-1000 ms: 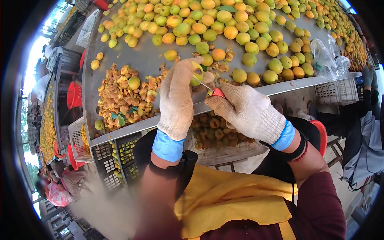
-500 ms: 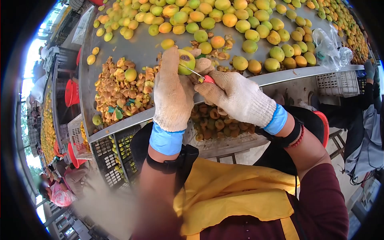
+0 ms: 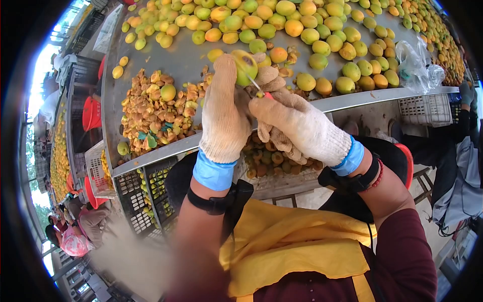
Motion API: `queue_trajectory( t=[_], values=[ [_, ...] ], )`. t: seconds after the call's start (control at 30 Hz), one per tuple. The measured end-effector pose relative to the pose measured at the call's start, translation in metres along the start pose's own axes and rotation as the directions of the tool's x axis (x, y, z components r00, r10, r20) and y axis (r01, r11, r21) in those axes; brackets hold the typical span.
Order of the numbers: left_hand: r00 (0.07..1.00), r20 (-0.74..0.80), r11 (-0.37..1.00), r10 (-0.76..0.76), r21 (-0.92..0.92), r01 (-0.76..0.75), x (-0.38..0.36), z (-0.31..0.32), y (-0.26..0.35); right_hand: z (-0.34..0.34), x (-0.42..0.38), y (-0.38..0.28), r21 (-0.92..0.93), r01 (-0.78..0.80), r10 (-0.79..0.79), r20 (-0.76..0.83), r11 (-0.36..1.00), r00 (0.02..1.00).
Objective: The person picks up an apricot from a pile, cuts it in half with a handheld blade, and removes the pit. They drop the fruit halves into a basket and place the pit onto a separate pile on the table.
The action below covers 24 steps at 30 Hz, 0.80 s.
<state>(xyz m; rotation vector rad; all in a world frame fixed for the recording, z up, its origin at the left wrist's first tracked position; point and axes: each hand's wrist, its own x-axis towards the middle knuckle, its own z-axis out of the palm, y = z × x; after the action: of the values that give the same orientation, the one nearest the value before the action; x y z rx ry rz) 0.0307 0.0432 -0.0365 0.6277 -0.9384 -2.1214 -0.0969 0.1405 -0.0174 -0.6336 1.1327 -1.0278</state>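
A yellow-green, apricot-like fruit (image 3: 244,64) with a brown patch sits between the gloved fingers and thumb of my left hand (image 3: 221,113). My right hand (image 3: 304,121), also in a knitted glove, is closed around the handle of a small knife (image 3: 268,95). Part of its red handle shows, and its thin metal blade reaches the lower right side of the fruit. Both hands are over the front edge of the metal table (image 3: 166,65). Left of my left hand lies a heap of orange-brown fruit scraps (image 3: 151,105).
Many yellow, green and orange fruits (image 3: 282,22) cover the table's far side. Below its edge, a crate (image 3: 282,183) holds cut fruit. A clear plastic bag (image 3: 420,65) lies at the right, above a white crate (image 3: 426,109). Black crates (image 3: 138,201) stand at lower left.
The fruit has turned and tipped upward in my left hand, showing its brown patch higher up. The knife and right hand have shifted slightly right, with the lower fingers more spread.
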Motion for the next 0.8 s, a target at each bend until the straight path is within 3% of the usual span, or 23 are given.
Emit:
queue_trajectory(
  t=[0.03, 0.07, 0.1, 0.17, 0.23, 0.27, 0.3, 0.33, 0.4, 0.43, 0.5, 0.57, 0.63, 0.7, 0.8],
  values=[
    [1.0, -0.008, 1.0, 0.009, 0.026, -0.009, 0.0, 0.0, 0.001, -0.001, -0.003, -0.002, -0.001, 0.006, -0.006, -0.003, 1.0, 1.0],
    [1.0, -0.02, 0.974, 0.01, 0.225, -0.005, -0.001, 0.004, 0.012, 0.001, -0.008, -0.005, -0.051, -0.031, 0.03, -0.018, 0.998, 0.999],
    [1.0, -0.018, 0.974, 0.012, 0.226, -0.008, -0.001, 0.005, 0.013, 0.001, -0.01, -0.007, -0.101, -0.07, 0.067, -0.034, 0.992, 0.997],
    [0.995, -0.034, 0.783, 0.089, 0.621, -0.048, 0.0, 0.004, 0.015, -0.002, -0.005, 0.003, -0.08, -0.053, 0.052, -0.018, 0.995, 0.998],
    [0.989, -0.047, 0.715, 0.14, 0.696, -0.068, -0.001, 0.006, 0.017, -0.001, -0.01, 0.001, -0.41, 0.092, -0.169, -0.155, 0.907, 0.973],
    [0.981, -0.055, 0.639, 0.188, 0.765, -0.08, -0.001, 0.008, 0.017, -0.003, -0.008, 0.004, -0.408, 0.089, -0.166, -0.158, 0.909, 0.973],
    [0.97, -0.056, 0.556, 0.235, 0.826, -0.087, -0.002, 0.009, 0.016, -0.007, -0.003, 0.007, -0.68, 0.201, -0.407, -0.156, 0.705, 0.9],
    [0.971, -0.056, 0.556, 0.231, 0.827, -0.084, 0.003, 0.002, 0.009, -0.01, 0.0, 0.011, -0.88, 0.24, -0.614, -0.072, 0.41, 0.786],
    [0.927, -0.025, 0.659, 0.374, 0.711, -0.247, 0.018, -0.015, -0.006, -0.006, 0.005, 0.014, -0.892, 0.224, -0.625, -0.082, 0.394, 0.776],
    [0.928, -0.024, 0.658, 0.372, 0.712, -0.246, 0.018, -0.017, -0.007, -0.005, 0.008, 0.015, -0.903, 0.208, -0.636, -0.088, 0.375, 0.766],
    [0.952, -0.063, 0.749, 0.298, 0.635, -0.192, 0.016, -0.012, -0.005, -0.006, 0.009, 0.014, -0.915, 0.192, -0.638, -0.087, 0.356, 0.765],
    [0.954, -0.05, 0.731, 0.294, 0.656, -0.191, 0.013, -0.008, -0.002, -0.006, 0.005, 0.01, -0.926, 0.179, -0.639, -0.082, 0.333, 0.765],
    [0.956, -0.041, 0.711, 0.29, 0.677, -0.187, 0.008, -0.003, 0.003, -0.005, -0.004, 0.002, -0.952, 0.081, -0.532, -0.094, 0.297, 0.842],
    [0.982, -0.129, 0.752, 0.134, 0.659, -0.016, 0.003, 0.002, 0.008, -0.006, -0.002, 0.006, -0.942, 0.07, -0.505, -0.112, 0.327, 0.856],
    [0.973, -0.159, 0.697, 0.165, 0.717, -0.001, 0.003, 0.002, 0.007, -0.006, 0.004, 0.007, -0.92, 0.062, -0.456, -0.133, 0.388, 0.88]
  ],
)
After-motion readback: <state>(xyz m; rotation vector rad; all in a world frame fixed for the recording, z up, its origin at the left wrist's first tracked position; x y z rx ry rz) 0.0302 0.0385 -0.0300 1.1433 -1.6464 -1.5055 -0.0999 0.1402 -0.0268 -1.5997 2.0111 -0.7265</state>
